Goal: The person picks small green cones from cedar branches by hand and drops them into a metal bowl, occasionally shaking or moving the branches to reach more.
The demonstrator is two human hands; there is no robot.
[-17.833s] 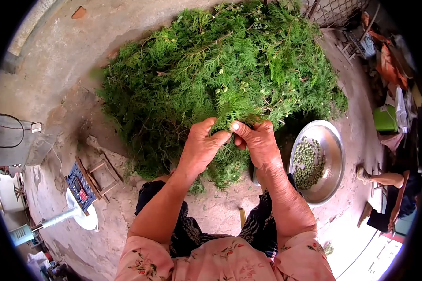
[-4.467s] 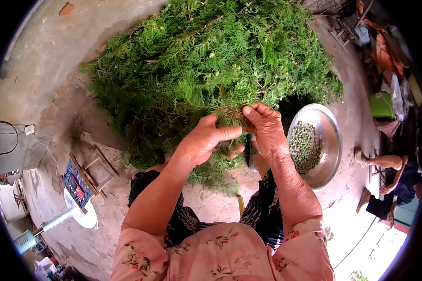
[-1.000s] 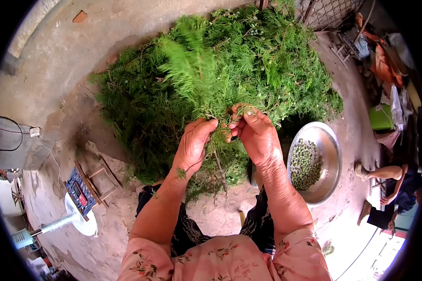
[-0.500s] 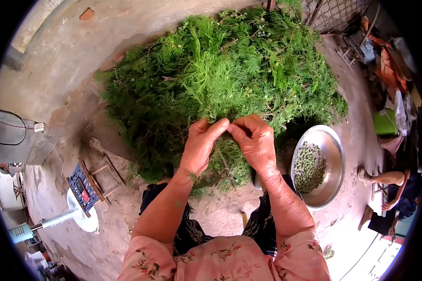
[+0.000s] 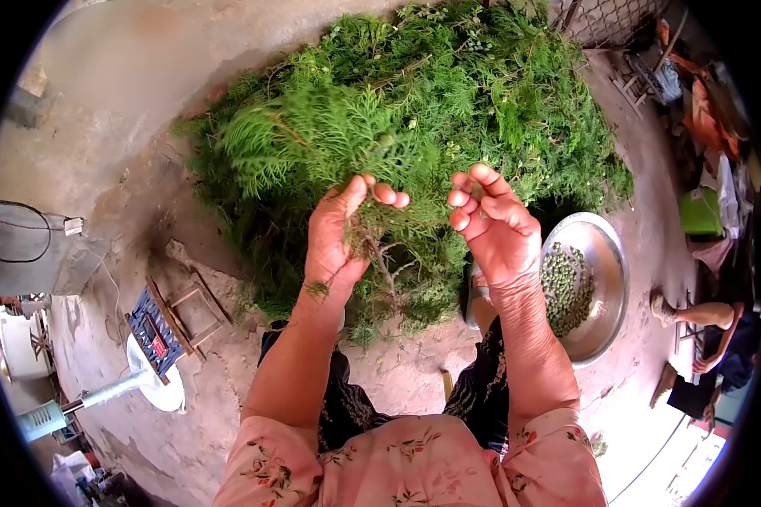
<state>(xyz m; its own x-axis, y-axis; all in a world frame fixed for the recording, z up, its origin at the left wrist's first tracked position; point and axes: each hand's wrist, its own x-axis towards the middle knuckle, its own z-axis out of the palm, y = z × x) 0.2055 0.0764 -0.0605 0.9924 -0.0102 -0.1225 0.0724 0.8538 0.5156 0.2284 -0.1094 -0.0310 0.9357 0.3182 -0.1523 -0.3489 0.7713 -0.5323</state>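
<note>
My left hand (image 5: 333, 232) is closed around the stem of a leafy evergreen branch (image 5: 300, 139), whose feathery fronds fan out up and to the left and look blurred. To its right, my right hand (image 5: 505, 232) is held palm up with loosely curled fingers spread apart. I cannot make out anything in it. Both hands are over the near side of a big heap of cut evergreen branches (image 5: 532, 101). Beside my right forearm stands a wide metal basin (image 5: 607, 308), partly filled with small round green cones (image 5: 566, 291).
A small wooden stool (image 5: 199, 308) and a fan with a white base (image 5: 156, 380) stand on the left. At the right, another person's leg (image 5: 701, 314) and arm show near a green container (image 5: 700, 217) and piled odds and ends. Wire mesh (image 5: 613, 21) is at the back.
My hands were together at the middle of the branch; now they are apart. The left has swung the branch leftward, and the right has moved right with its fingers opened.
</note>
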